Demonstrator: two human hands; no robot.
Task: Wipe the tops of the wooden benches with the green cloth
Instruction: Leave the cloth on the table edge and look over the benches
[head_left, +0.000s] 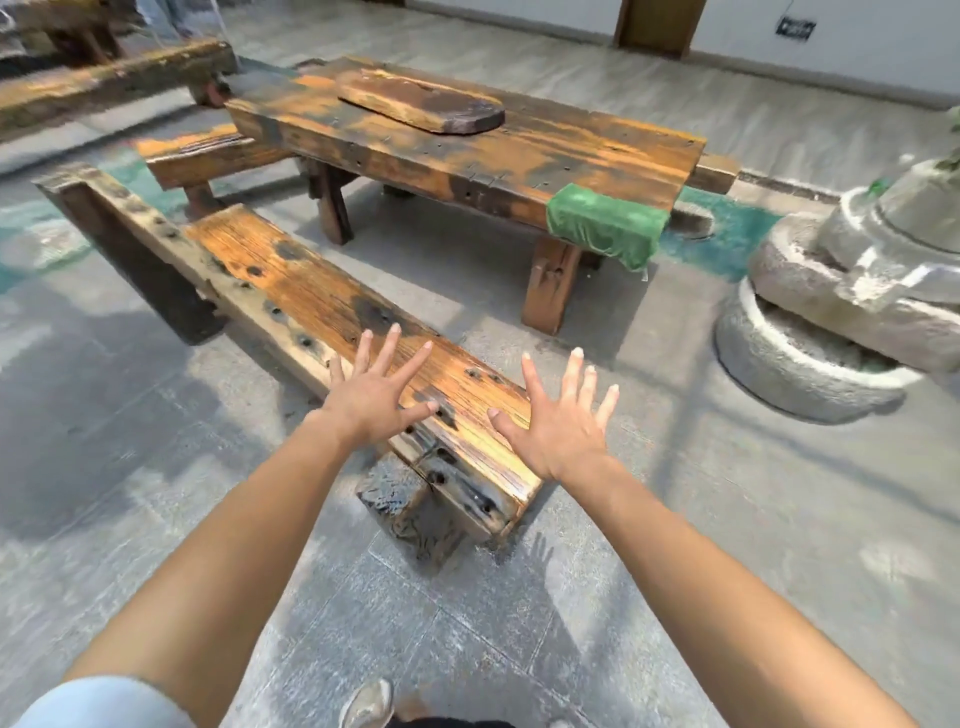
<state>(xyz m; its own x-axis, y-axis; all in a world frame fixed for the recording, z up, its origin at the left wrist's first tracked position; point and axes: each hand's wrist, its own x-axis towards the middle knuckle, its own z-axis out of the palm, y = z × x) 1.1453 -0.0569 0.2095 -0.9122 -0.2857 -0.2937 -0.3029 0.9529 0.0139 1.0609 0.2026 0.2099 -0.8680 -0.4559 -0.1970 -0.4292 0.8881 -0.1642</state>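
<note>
A long wooden bench (291, 291) runs from the upper left down to the middle, its near end just under my hands. My left hand (374, 392) hovers over that end with fingers spread, holding nothing. My right hand (563, 421) is spread too, just off the bench's right edge. The green cloth (605, 221) hangs folded over the near right corner of the wooden table (457, 150), well beyond both hands. A second bench (202, 156) stands at the table's left end, and a third (109, 83) lies further back on the left.
A thick wooden board (421, 104) lies on the table top. Stacked stone millstones (841, 306) stand at the right. Grey tiled floor (519, 623) surrounds the furniture. My shoe (366, 704) shows at the bottom edge. A wooden door (660, 26) is in the back wall.
</note>
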